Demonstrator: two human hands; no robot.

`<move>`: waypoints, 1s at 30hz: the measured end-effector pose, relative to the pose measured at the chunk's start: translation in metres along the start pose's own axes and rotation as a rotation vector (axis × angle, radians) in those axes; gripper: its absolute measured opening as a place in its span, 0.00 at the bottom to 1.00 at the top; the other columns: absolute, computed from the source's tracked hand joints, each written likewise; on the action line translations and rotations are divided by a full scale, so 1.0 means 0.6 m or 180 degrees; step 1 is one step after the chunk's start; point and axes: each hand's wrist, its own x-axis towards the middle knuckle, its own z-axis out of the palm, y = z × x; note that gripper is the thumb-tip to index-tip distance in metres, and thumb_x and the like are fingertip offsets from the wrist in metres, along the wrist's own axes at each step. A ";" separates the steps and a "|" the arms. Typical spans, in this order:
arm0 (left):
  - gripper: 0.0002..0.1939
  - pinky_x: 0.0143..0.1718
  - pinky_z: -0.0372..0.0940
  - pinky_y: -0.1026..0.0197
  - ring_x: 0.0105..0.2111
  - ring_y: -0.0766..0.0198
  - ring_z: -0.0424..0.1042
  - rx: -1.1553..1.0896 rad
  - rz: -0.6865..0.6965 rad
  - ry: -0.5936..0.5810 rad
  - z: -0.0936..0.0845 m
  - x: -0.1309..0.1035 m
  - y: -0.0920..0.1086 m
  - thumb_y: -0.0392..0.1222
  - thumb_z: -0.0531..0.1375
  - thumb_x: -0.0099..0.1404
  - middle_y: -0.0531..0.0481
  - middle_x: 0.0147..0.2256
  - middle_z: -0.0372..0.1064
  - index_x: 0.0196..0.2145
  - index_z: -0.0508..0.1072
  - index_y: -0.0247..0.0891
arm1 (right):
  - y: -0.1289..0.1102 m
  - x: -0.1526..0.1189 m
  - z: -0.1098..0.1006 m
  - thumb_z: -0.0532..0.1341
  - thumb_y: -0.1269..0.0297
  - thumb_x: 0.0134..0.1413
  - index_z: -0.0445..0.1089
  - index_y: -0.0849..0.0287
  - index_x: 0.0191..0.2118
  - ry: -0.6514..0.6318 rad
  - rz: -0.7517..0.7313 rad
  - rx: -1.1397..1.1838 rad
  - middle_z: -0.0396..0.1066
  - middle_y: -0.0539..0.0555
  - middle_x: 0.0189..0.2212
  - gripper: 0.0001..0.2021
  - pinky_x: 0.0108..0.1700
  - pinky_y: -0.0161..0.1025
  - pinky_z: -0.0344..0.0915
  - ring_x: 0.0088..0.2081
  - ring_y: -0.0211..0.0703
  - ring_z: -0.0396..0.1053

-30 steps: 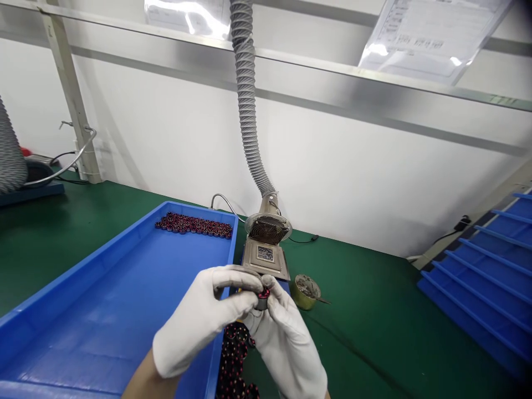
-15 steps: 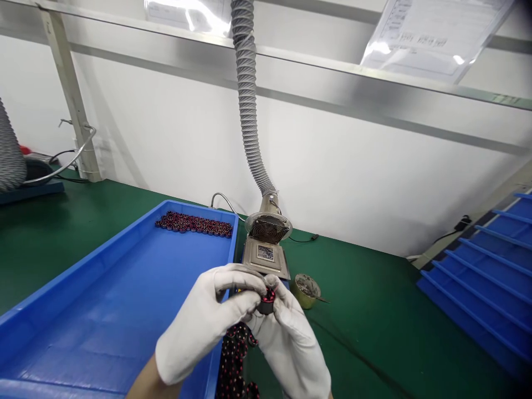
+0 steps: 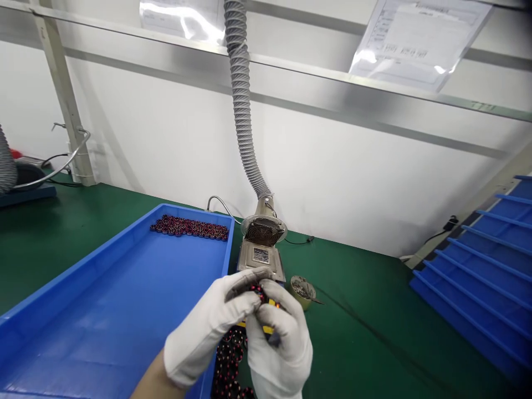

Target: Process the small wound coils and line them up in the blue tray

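My white-gloved left hand pinches a small round black part with pink-red spots between thumb and fingers. My right hand, gloved too, has its fingers curled against the same part from the right; the gloves cover most of it. Just beyond my fingertips stands a metal box with a square, shiny silver opening, perhaps a solder pot. Below my hands lie several similar dark, pink-spotted round parts, partly hidden by the left glove.
A long blue tray stands at left, with rows of such parts at its far end. A grey ribbed hose leads down to a round fan hood. A small tin holds a thin tool. Blue stacked trays stand at right.
The part has turned and moved slightly left between my hands, and less of it shows. My right hand has shifted left, its fingers curling more. The view has moved a little.
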 end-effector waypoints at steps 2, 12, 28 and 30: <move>0.06 0.40 0.68 0.70 0.37 0.66 0.74 -0.0448 0.0078 0.0412 0.016 -0.001 -0.016 0.39 0.63 0.58 0.51 0.36 0.77 0.35 0.77 0.39 | 0.004 -0.008 0.000 0.64 0.83 0.39 0.71 0.50 0.32 -0.0082 -0.0648 -0.0397 0.72 0.49 0.39 0.17 0.42 0.40 0.70 0.42 0.43 0.71; 0.12 0.41 0.68 0.69 0.37 0.64 0.74 -0.0192 -0.0181 0.0848 -0.008 -0.001 -0.002 0.37 0.68 0.51 0.49 0.35 0.77 0.36 0.77 0.37 | 0.011 -0.006 0.001 0.64 0.84 0.41 0.64 0.58 0.32 0.0275 -0.0697 -0.0470 0.67 0.54 0.41 0.15 0.38 0.37 0.72 0.42 0.41 0.69; 0.12 0.38 0.67 0.70 0.34 0.68 0.73 -0.0124 -0.0453 0.0824 -0.009 -0.005 0.011 0.36 0.68 0.51 0.52 0.32 0.75 0.35 0.76 0.38 | 0.016 -0.009 -0.003 0.63 0.83 0.41 0.63 0.57 0.33 -0.0096 -0.0799 -0.0268 0.67 0.53 0.41 0.15 0.38 0.39 0.72 0.40 0.41 0.70; 0.10 0.37 0.67 0.70 0.33 0.69 0.72 -0.0161 -0.0364 0.0995 -0.006 -0.005 0.003 0.36 0.68 0.50 0.54 0.31 0.75 0.33 0.75 0.38 | 0.020 -0.009 -0.004 0.64 0.84 0.40 0.63 0.58 0.33 -0.0165 -0.0980 -0.0282 0.67 0.54 0.42 0.16 0.38 0.39 0.73 0.40 0.42 0.70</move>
